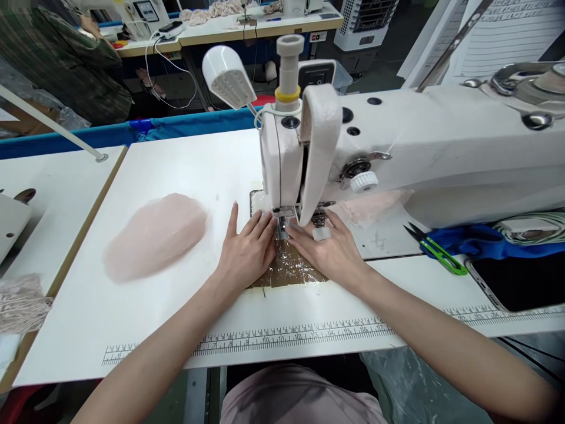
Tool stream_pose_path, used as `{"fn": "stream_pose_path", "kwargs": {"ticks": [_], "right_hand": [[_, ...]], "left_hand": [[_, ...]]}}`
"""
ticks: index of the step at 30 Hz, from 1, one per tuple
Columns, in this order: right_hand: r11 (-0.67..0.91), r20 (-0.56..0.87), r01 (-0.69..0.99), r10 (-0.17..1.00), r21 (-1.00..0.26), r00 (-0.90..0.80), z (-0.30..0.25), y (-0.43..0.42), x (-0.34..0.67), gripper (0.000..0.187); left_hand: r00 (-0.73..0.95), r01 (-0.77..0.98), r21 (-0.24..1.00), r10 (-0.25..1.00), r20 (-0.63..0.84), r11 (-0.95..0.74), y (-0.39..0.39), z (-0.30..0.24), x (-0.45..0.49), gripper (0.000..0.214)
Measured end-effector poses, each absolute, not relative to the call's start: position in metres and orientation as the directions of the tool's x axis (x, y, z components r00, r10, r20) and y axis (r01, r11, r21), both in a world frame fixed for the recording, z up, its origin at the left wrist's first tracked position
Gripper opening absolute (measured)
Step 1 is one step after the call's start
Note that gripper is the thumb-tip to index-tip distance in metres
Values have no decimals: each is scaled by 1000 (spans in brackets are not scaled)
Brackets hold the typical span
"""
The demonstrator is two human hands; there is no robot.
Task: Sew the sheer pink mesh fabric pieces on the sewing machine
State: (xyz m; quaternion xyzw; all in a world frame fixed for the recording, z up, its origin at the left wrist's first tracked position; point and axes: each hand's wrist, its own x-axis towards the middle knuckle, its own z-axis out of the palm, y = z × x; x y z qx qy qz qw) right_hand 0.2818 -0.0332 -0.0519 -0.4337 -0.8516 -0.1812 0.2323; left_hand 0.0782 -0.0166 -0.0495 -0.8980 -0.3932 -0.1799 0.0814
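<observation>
Slanting lengthwise away rightward, pink fabric (pixel 156 238) lies near the spread left grip (pixel 247 253), right grip (pixel 333 253) unclear.

The sewing machine (pixel 432 138) is white with a yellow ring (pixel 287 94); the fabric piece (pixel 159 238), left of centre, is plain pale pink. Tabletop (pixel 212 168) is white with black ruler marks (pixel 282 338). Snips (pixel 442 254) at right are green, black-bladed.

Bright tabletop (pixel 212 168), glare on brown film (pixel 296 266).

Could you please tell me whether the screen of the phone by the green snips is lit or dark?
Dark: the visible screen of the phone is plain black, with nothing lit on it.
</observation>
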Motion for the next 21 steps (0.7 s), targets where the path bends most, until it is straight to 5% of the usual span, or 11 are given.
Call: {"fn": "stream_pose_path", "kwargs": {"ticks": [15, 18, 21], "right_hand": [[512, 430, 859, 779, -15, -457, -51, -33, 289, 30], [444, 360, 852, 870, -278, -336, -42, -34, 289, 29], [275, 78, 593, 939, -757, -336, -26, -38, 293, 23]], "left_hand": [[601, 728, 9, 644, 472, -686, -15, -47, 70, 30], [608, 677, 58, 603, 517, -733, -18, -45, 70, 32], [632, 556, 258, 603, 486, -790, -22, -41, 72, 33]]}}
